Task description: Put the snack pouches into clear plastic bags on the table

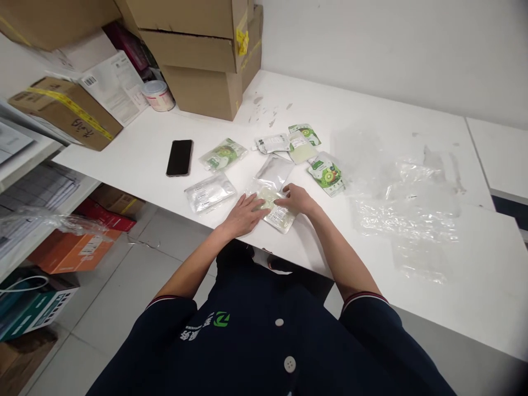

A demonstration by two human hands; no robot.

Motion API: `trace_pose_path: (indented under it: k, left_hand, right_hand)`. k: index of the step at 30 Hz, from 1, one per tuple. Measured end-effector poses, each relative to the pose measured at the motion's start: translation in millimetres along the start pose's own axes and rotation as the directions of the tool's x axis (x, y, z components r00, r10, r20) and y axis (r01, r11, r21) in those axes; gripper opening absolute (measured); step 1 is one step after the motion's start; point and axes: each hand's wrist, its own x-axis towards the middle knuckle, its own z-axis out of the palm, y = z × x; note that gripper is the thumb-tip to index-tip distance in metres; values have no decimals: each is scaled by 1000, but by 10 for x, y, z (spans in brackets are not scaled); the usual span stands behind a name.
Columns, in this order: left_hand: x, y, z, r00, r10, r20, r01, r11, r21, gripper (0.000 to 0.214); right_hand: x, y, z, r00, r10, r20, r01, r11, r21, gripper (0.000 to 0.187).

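White tabletop: a white table (371,110) carries everything, seen from the head camera; its front edge runs from lower right up toward the left.
Left hand: the left hand (243,214) lies flat, fingers spread, palm down on the left end of a clear sachet (277,212) near the front edge.
Right hand: the right hand (297,199) rests on the sachet's right end, fingers curled down and pressing its top; neither hand has lifted it.
Sachet in hand: a see-through packet with pale contents, flat on the table just inside the front edge, between the two hands.
Nearby packets: another clear packet (210,192) lies just left of the left hand; a silvery pouch (274,171) lies just behind the held sachet, toward the wall.
Green packets: kiwi-printed packets sit farther back, one (223,154) left of centre, one (327,174) to the right, one (304,133) nearer the wall beside a white label packet (272,143).
Phone: a black phone (180,157) lies face up near the left front edge.
Plastic film: loose clear bags (412,214) cover the right part of the table.
Back left corner: stacked cardboard boxes (206,55) and a small tub (159,95).
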Motion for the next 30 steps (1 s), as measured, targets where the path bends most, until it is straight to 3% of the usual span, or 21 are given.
trace_pose_path:
  k: [2, 4, 6, 8, 10, 12, 14, 17, 20, 22, 25, 28, 30]
  left_hand:
    - [-43, 46, 4, 998, -52, -36, 51, 999, -10, 37]
    - [-100, 125, 28, 970, -203, -131, 195, 978, -72, 34]
    - [-155, 209, 54, 876, -436, -204, 385, 889, -249, 37]
    - [-178, 271, 63, 765, -619, -178, 472, 728, -497, 48]
    - [-148, 298, 55, 735, -671, -101, 406, 553, -727, 53]
    - [-68, 297, 46, 739, -669, -79, 268, 399, -877, 51]
    - [30, 285, 49, 702, -705, -100, 149, 282, -948, 43]
    - [140, 289, 73, 626, -769, -130, 71, 223, -972, 33]
    - [179, 333, 80, 628, -764, -146, 83, 252, -964, 30]
    - [184, 366, 55, 644, -747, -162, 88, 283, -955, 30]
    - [179, 392, -22, 692, -702, -167, 112, 333, -936, 38]
    - [158, 400, -119, 745, -653, -140, 142, 360, -922, 51]
    - [134, 406, -186, 762, -639, -108, 177, 366, -914, 52]
  right_hand:
    - [33, -17, -15, 993, -38, 107, 38, 999, 5, 35]
    - [-18, -1, -13, 983, -106, 150, 92, 990, 103, 26]
    - [-126, 42, 23, 981, -142, 131, 87, 929, 359, 26]
    - [-257, 87, 105, 983, -148, 111, 40, 756, 654, 35]
    - [-384, 111, 221, 981, -160, 111, -2, 561, 828, 45]
    - [-494, 106, 340, 979, -175, 105, -13, 459, 888, 50]
    - [-579, 84, 421, 980, -174, 94, -10, 433, 901, 52]
    - [-655, 52, 426, 989, -149, -11, 78, 449, 890, 57]
    - [-663, 37, 340, 962, -192, -196, 268, 505, 820, 64]
    - [-636, 37, 288, 936, -244, -253, 350, 584, 732, 56]
    - [-589, 42, 234, 932, -265, -248, 363, 659, 658, 45]
    - [-581, 38, 162, 946, -254, -204, 324, 678, 660, 59]
    - [-601, 28, 96, 957, -242, -159, 288, 753, 591, 57]
